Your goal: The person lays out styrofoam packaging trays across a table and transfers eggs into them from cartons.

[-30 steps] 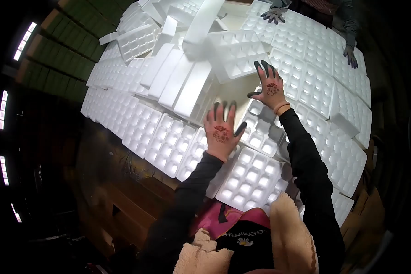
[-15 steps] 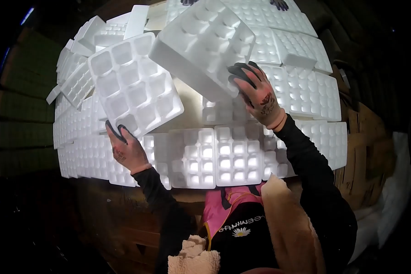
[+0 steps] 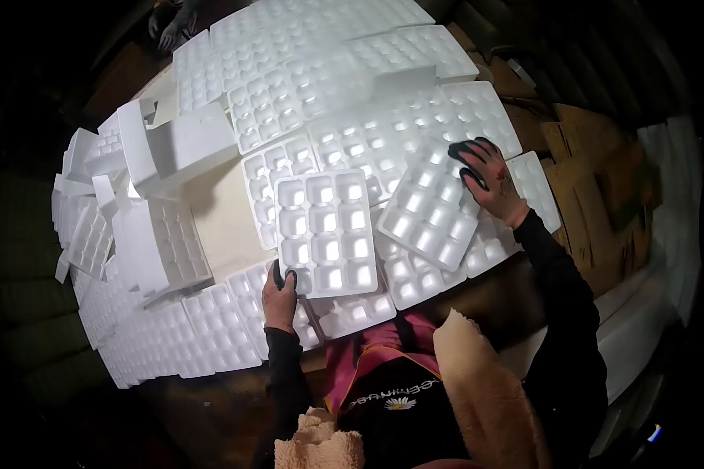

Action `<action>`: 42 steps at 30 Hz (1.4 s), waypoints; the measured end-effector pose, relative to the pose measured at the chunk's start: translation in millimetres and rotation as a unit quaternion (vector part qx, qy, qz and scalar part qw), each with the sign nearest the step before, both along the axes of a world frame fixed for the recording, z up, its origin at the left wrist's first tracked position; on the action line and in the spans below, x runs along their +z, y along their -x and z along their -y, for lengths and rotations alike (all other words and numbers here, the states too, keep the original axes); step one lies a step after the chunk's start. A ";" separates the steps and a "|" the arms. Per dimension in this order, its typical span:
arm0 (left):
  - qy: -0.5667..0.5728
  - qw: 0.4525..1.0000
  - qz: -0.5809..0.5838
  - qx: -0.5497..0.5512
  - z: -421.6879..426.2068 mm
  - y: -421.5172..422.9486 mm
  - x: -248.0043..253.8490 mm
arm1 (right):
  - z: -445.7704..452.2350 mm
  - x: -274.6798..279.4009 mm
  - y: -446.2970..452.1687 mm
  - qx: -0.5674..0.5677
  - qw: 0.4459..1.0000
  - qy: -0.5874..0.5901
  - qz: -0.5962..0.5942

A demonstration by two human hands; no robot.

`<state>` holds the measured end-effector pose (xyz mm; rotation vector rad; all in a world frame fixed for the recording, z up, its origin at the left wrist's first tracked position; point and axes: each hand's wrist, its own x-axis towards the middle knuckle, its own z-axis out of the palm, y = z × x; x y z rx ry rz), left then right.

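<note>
My left hand (image 3: 280,303), in a pink glove with dark fingertips, grips the lower left corner of a white foam tray (image 3: 326,234) with square pockets, held over other trays. My right hand (image 3: 489,178) holds the upper right edge of a second white foam tray (image 3: 432,205), tilted over the trays at the right. The two trays are apart, pockets facing up. White pocketed trays (image 3: 266,109) lie side by side beneath and beyond them.
Jumbled foam trays (image 3: 188,144) stand and lean at the left beside a bare pale patch of table (image 3: 225,211). At the top left, a co-worker's gloved hands (image 3: 172,31) show. Flattened brown cardboard (image 3: 587,180) is at the right.
The view has swung right. Both held trays have come down closer to the table's near side, the right one moving right. The co-worker's hands now appear at the top left.
</note>
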<state>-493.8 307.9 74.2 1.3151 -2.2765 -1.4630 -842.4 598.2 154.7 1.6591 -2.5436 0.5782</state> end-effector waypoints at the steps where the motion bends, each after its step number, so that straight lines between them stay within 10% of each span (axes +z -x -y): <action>1: -0.008 1.000 0.020 -0.022 1.8 2.4 0.8 | 20.8 -13.2 33.8 -0.040 0.998 0.025 0.043; 4: -0.036 0.997 0.050 -0.051 1.6 6.8 -5.2 | 65.2 -108.4 156.7 0.068 0.981 -0.121 -0.132; 9: -0.013 0.998 0.051 -0.040 2.3 -4.3 -25.9 | 91.2 -118.0 154.4 0.043 0.931 -0.349 0.095; 14: -0.032 0.997 0.068 -0.018 -2.6 1.7 -25.7 | 101.3 -81.0 141.8 -0.078 0.936 -0.313 0.138; 17: 0.013 0.996 0.080 -0.022 -7.8 -2.0 -30.1 | 140.4 -72.5 148.0 -0.123 0.986 -0.046 -0.100; 23: 0.078 0.997 -0.002 -0.018 -3.0 -17.6 1.9 | 178.5 -119.7 163.2 -0.069 0.968 -0.216 -0.110; 27: 0.403 0.905 0.058 0.124 63.2 -66.2 59.1 | 225.7 -60.7 121.5 -0.020 0.989 -0.118 -0.091; 30: 0.513 0.812 0.200 0.193 146.3 -100.7 70.5 | 290.1 -7.4 31.7 0.097 0.993 0.038 0.052; 35: 0.478 0.821 0.296 0.097 237.0 -105.3 41.8 | 442.4 -31.8 -146.5 0.171 0.943 0.191 0.212; 38: 0.485 0.823 0.291 0.056 260.8 -117.2 13.0 | 536.4 -27.7 -202.5 -0.062 0.719 0.167 0.672; 42: 0.497 0.833 0.239 0.054 269.2 -134.6 20.5 | 613.5 -51.8 -204.6 -0.032 0.635 0.281 0.719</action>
